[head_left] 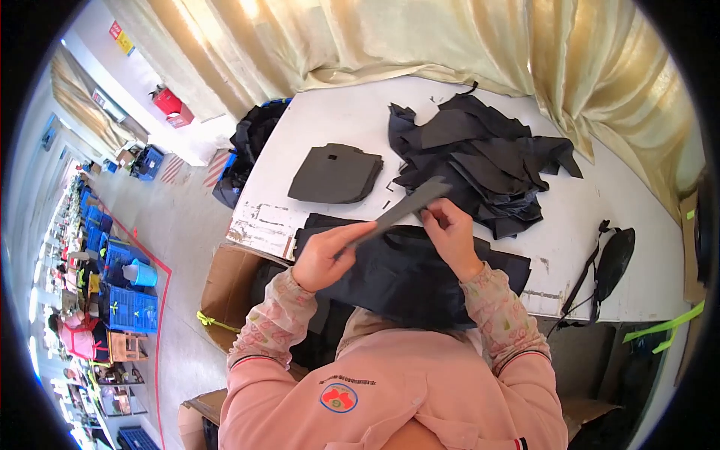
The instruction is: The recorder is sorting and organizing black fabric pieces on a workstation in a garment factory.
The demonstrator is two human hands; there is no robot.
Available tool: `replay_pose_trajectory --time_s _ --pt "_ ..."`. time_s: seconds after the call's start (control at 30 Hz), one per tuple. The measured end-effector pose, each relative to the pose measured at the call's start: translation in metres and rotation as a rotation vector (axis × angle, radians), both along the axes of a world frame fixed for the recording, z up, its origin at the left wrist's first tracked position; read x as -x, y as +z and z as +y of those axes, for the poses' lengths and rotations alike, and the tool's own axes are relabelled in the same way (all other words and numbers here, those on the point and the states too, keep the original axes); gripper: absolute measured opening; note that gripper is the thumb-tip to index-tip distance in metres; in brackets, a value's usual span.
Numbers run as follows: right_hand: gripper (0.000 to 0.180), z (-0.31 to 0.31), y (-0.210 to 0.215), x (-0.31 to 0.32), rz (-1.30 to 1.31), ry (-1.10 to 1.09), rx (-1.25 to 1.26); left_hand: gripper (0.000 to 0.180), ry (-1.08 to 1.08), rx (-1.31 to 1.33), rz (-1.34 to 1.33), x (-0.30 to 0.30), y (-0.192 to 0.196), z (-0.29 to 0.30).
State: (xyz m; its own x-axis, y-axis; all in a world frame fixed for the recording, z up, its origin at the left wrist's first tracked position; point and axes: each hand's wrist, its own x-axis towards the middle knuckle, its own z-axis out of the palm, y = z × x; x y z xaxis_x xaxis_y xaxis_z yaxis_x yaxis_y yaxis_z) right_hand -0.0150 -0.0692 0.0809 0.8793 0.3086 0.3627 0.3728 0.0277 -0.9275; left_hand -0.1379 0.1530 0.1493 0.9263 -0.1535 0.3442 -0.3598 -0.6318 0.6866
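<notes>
A flat dark grey fabric panel (409, 206) is tilted up, seen nearly edge-on. My left hand (328, 255) is closed on its near left end, thumb below and fingers along it. Beside the panel's right part is my right hand (451, 238), with thumb and fingertips pinched together; what lies between them is hidden. Under both hands, a black fabric piece (390, 274) spreads over the table's front edge and hangs toward my lap. Just beyond the left hand, a neat stack of dark grey panels (335, 174) lies on the table.
A loose heap of black cut pieces (480, 154) covers the far right of the white table (259, 217). A black pouch with straps (616, 255) lies at the right edge. Cardboard boxes (229, 289) stand below the table. Blue crates (133, 307) and a co-worker (79, 337) are far left.
</notes>
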Motion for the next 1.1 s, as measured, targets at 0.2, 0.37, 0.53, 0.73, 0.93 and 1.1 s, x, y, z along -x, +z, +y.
replay_pose_trajectory --time_s 0.2,0.37,0.53,0.73,0.93,1.1 --pt "0.006 -0.008 0.009 0.007 -0.172 -0.069 0.085 0.053 -0.117 -0.049 -0.008 0.001 0.004 -0.005" --pt "0.008 -0.008 0.009 0.007 -0.339 -0.124 0.229 0.044 -0.019 0.083 0.244 0.001 0.002 -0.003" --pt "0.012 -0.010 -0.006 -0.003 -0.105 0.012 -0.044 0.051 -0.195 0.113 0.013 -0.003 -0.006 0.006" --pt "0.014 -0.015 -0.004 0.001 0.345 0.174 -0.361 0.054 -0.367 0.018 0.014 -0.004 -0.007 0.008" --pt "0.011 -0.007 0.014 0.010 0.183 0.262 -0.160 0.058 -0.197 0.709 0.295 -0.020 -0.022 -0.017" --pt "0.015 -0.008 0.011 0.009 -0.031 0.287 -0.105 0.040 -0.095 0.498 0.056 -0.045 -0.030 -0.046"
